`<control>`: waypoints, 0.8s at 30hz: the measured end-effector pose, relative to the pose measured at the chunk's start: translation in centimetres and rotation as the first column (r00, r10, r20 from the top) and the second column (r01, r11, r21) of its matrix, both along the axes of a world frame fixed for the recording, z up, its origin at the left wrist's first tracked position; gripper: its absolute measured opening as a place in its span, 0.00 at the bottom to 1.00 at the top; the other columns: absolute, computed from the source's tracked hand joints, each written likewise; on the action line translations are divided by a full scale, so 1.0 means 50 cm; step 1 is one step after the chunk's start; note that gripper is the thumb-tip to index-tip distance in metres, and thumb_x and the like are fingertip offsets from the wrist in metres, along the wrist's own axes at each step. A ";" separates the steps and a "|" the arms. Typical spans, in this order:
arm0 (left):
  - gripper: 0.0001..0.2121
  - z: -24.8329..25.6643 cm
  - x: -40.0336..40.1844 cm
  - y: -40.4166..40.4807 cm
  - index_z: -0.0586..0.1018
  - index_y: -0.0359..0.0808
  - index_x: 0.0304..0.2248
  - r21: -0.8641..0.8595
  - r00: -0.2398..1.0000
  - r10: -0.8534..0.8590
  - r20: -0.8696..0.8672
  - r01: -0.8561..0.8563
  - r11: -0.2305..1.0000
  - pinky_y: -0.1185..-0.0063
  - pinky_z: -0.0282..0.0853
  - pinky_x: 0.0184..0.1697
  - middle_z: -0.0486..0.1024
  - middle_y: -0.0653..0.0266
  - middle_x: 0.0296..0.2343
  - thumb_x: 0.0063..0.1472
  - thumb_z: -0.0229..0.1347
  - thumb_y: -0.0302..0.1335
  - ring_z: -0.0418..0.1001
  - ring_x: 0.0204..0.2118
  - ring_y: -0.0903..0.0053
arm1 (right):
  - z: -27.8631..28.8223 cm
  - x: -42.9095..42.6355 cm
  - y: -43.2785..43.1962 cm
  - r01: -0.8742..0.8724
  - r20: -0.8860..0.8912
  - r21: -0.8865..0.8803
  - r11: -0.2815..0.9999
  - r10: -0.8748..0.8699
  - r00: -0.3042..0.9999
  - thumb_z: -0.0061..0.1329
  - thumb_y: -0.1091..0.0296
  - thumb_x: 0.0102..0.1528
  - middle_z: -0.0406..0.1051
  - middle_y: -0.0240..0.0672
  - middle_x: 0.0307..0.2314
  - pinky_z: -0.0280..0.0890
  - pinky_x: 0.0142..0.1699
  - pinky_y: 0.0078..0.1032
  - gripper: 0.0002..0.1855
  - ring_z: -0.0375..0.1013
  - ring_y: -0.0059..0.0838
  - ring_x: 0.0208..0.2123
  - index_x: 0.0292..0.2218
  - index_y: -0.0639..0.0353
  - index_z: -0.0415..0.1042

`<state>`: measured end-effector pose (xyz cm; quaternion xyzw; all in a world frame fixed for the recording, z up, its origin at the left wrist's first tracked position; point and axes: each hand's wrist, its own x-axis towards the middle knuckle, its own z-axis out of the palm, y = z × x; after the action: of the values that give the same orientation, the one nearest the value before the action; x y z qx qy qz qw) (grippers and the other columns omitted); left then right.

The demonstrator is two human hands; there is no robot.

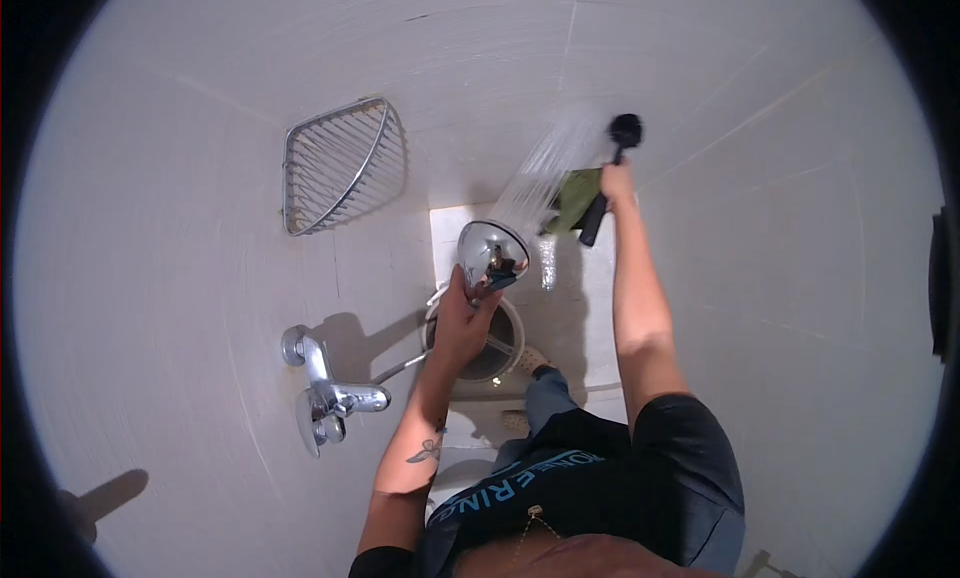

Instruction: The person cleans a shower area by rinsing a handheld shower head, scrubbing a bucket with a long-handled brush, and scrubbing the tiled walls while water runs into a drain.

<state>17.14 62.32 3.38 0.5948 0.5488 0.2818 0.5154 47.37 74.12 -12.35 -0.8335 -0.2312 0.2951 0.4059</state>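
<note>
My left hand [463, 321] grips the neck of a chrome shower head [491, 251]. Water jets [541, 165] spray from it up and to the right, toward the far tiled wall. In my right hand [617, 184] is a black long-handled brush [592, 221], its round dark head [625, 130] up near that wall, to the right of the spray. A green cloth [579, 197] shows just left of my right hand; whether the hand also holds it, I cannot tell.
A metal wire corner shelf [337, 173] hangs on the wall at upper left. Below it a chrome mixer tap [330, 398] juts out, with a shower hose [401, 368] running from it. A round bucket [512, 319] stands beneath my left hand, near my perforated shoe [534, 359].
</note>
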 end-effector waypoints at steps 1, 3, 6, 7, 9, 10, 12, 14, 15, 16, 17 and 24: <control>0.16 0.005 0.004 0.007 0.62 0.25 0.35 0.031 0.999 -0.002 0.038 0.000 1.000 0.79 0.63 0.30 0.70 0.55 0.23 0.53 0.52 0.29 0.68 0.28 0.76 | 0.025 0.025 -0.005 0.084 -0.077 0.025 0.996 -0.082 0.994 0.37 0.73 0.42 0.67 0.58 0.33 0.60 0.45 0.36 0.20 0.66 0.53 0.39 0.40 0.68 0.61; 0.17 0.006 0.031 0.034 0.62 0.24 0.35 0.075 0.994 -0.034 0.100 0.027 0.997 0.78 0.63 0.29 0.70 0.55 0.23 0.53 0.52 0.29 0.68 0.27 0.76 | 0.054 0.061 -0.008 0.164 -0.222 -0.003 0.987 -0.160 0.962 0.37 0.73 0.43 0.66 0.57 0.34 0.59 0.46 0.35 0.20 0.66 0.51 0.40 0.40 0.68 0.61; 0.15 -0.008 0.067 0.064 0.62 0.26 0.33 0.054 0.986 -0.069 0.153 0.061 0.997 0.77 0.62 0.28 0.69 0.54 0.21 0.52 0.53 0.28 0.68 0.25 0.72 | 0.011 -0.001 -0.027 -0.155 0.170 -0.060 0.986 0.163 0.972 0.38 0.72 0.43 0.65 0.58 0.36 0.58 0.47 0.35 0.22 0.64 0.52 0.41 0.42 0.68 0.60; 0.15 -0.013 0.072 0.076 0.61 0.26 0.31 0.048 0.987 -0.124 0.104 0.120 0.992 0.76 0.62 0.27 0.68 0.52 0.20 0.51 0.53 0.28 0.68 0.24 0.68 | 0.016 0.003 -0.018 -0.189 0.119 -0.026 0.982 0.190 0.974 0.39 0.72 0.43 0.65 0.58 0.37 0.58 0.47 0.34 0.22 0.64 0.51 0.42 0.43 0.68 0.60; 0.14 -0.012 0.080 0.084 0.61 0.27 0.29 0.028 0.982 -0.182 0.056 0.181 0.983 0.75 0.61 0.27 0.68 0.51 0.20 0.51 0.53 0.27 0.67 0.23 0.64 | 0.022 0.035 -0.005 -0.063 0.020 0.001 0.998 0.063 0.998 0.39 0.72 0.43 0.66 0.57 0.37 0.58 0.47 0.34 0.22 0.64 0.50 0.43 0.43 0.67 0.61; 0.14 -0.005 0.081 0.088 0.60 0.28 0.28 0.029 0.982 -0.185 0.031 0.184 0.983 0.75 0.61 0.26 0.67 0.50 0.19 0.50 0.53 0.27 0.67 0.23 0.61 | 0.035 0.043 0.004 0.040 -0.079 0.004 0.999 -0.040 0.996 0.38 0.73 0.44 0.66 0.57 0.37 0.58 0.47 0.34 0.22 0.64 0.50 0.43 0.43 0.67 0.60; 0.14 -0.009 0.087 0.091 0.59 0.29 0.27 0.035 0.979 -0.204 0.018 0.203 0.979 0.74 0.61 0.26 0.67 0.50 0.19 0.50 0.53 0.27 0.66 0.22 0.58 | 0.031 0.047 -0.016 -0.001 0.055 0.007 1.000 0.001 0.999 0.37 0.73 0.44 0.66 0.56 0.36 0.60 0.45 0.34 0.23 0.66 0.51 0.40 0.43 0.69 0.59; 0.14 -0.020 0.072 0.090 0.59 0.29 0.27 0.046 0.968 -0.227 -0.107 0.233 0.971 0.74 0.61 0.25 0.67 0.49 0.19 0.50 0.53 0.27 0.68 0.22 0.59 | 0.012 -0.006 -0.019 -0.093 0.174 0.001 0.996 0.092 0.980 0.37 0.73 0.44 0.67 0.56 0.34 0.61 0.43 0.34 0.23 0.68 0.51 0.38 0.44 0.70 0.58; 0.14 -0.019 0.069 0.085 0.59 0.29 0.27 0.033 0.968 -0.222 -0.114 0.227 0.973 0.74 0.61 0.25 0.67 0.49 0.19 0.50 0.53 0.27 0.68 0.22 0.59 | 0.023 0.002 -0.019 -0.100 0.163 -0.008 0.995 0.100 0.982 0.37 0.73 0.44 0.67 0.56 0.34 0.61 0.43 0.34 0.23 0.68 0.51 0.38 0.44 0.70 0.58; 0.14 -0.011 0.068 0.085 0.60 0.29 0.27 0.021 0.975 -0.207 -0.074 0.209 0.978 0.74 0.60 0.24 0.67 0.49 0.18 0.50 0.53 0.27 0.68 0.22 0.59 | 0.039 0.023 -0.015 -0.109 0.031 -0.019 0.994 0.109 0.994 0.37 0.73 0.44 0.67 0.57 0.33 0.60 0.44 0.34 0.23 0.67 0.51 0.38 0.44 0.70 0.58; 0.14 -0.010 0.074 0.082 0.60 0.29 0.27 0.011 0.980 -0.200 -0.017 0.200 0.980 0.74 0.60 0.24 0.67 0.49 0.18 0.50 0.53 0.27 0.68 0.22 0.58 | 0.046 0.052 -0.019 -0.109 -0.085 -0.031 0.994 0.106 0.991 0.37 0.72 0.44 0.67 0.58 0.33 0.60 0.45 0.34 0.23 0.67 0.52 0.38 0.44 0.70 0.58; 0.15 -0.013 0.064 0.068 0.60 0.29 0.27 -0.019 0.987 -0.162 -0.020 0.161 0.987 0.74 0.60 0.24 0.65 0.52 0.17 0.49 0.54 0.28 0.67 0.21 0.60 | 0.036 0.096 -0.015 -0.089 0.082 -0.108 0.990 0.098 0.992 0.40 0.71 0.42 0.67 0.58 0.33 0.60 0.45 0.34 0.23 0.67 0.51 0.39 0.42 0.70 0.61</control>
<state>20.34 65.74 2.72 0.6357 0.5069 0.2278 0.5358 52.17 73.35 -10.53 -0.8538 -0.2717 0.2890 0.3372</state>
